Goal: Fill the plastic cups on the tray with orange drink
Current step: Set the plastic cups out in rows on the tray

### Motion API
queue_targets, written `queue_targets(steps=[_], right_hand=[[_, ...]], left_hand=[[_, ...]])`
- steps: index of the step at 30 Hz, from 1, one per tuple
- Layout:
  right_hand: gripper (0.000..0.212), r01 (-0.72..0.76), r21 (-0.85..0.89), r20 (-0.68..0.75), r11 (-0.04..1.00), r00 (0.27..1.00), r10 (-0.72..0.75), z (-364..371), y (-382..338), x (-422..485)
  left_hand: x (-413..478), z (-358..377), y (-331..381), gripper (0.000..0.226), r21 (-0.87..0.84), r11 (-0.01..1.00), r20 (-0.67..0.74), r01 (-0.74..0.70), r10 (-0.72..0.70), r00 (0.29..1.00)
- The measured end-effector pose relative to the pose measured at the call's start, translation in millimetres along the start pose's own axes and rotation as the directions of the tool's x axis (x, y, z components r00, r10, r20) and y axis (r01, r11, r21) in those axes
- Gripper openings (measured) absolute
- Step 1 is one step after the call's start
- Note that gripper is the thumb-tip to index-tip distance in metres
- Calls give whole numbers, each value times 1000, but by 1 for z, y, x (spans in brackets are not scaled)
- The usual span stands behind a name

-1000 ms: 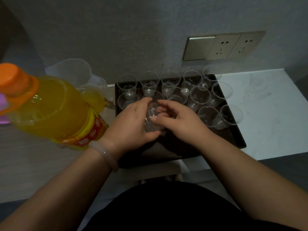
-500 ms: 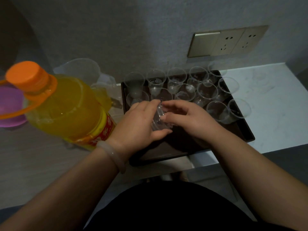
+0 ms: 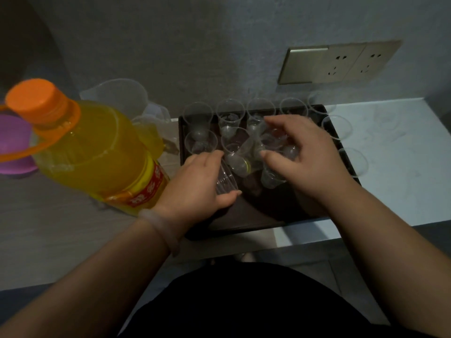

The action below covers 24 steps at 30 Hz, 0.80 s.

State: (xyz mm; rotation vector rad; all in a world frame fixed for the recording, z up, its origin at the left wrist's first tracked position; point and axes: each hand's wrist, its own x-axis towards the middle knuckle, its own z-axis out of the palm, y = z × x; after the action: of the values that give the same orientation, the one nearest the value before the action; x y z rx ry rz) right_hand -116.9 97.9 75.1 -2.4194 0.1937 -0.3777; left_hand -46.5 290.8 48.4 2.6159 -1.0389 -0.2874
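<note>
A dark tray (image 3: 244, 224) on the counter holds several empty clear plastic cups (image 3: 229, 115), upright in rows along its far and right sides. My left hand (image 3: 202, 184) grips a small stack of clear cups (image 3: 225, 182) lying on its side over the tray's near left part. My right hand (image 3: 302, 159) hovers over the tray's middle, thumb and fingers curled round a single clear cup (image 3: 269, 178). Another cup (image 3: 240, 163) leans tilted between my hands. A big bottle of orange drink (image 3: 97, 152) with an orange cap stands left of the tray, closed.
A clear plastic jug (image 3: 122, 98) stands behind the bottle against the wall. A purple container (image 3: 12, 142) sits at the far left. A wall socket plate (image 3: 341, 62) is above the tray. The white counter (image 3: 402, 172) continues to the right of the tray.
My hands have come apart. The right hand has moved right and away with one cup, while the left keeps the stack. The view has shifted slightly.
</note>
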Motion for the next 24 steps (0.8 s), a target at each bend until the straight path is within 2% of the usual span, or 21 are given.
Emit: queue_targets(steps=[6, 10, 17, 24], right_hand=[[67, 91, -149, 252, 985, 966, -51, 11, 8, 4], [74, 78, -239, 366, 968, 931, 16, 19, 6, 4], [72, 190, -450, 348, 873, 937, -24, 35, 8, 3], [68, 170, -459, 310, 872, 951, -22, 44, 18, 0]], left_hand=[[-3, 5, -3, 89, 0, 1000, 17, 30, -30, 999], [-4, 3, -2, 89, 3, 1000, 53, 12, -12, 998], [-7, 0, -7, 87, 5, 1000, 62, -11, 11, 998], [-5, -1, -14, 86, -12, 1000, 56, -12, 12, 998]])
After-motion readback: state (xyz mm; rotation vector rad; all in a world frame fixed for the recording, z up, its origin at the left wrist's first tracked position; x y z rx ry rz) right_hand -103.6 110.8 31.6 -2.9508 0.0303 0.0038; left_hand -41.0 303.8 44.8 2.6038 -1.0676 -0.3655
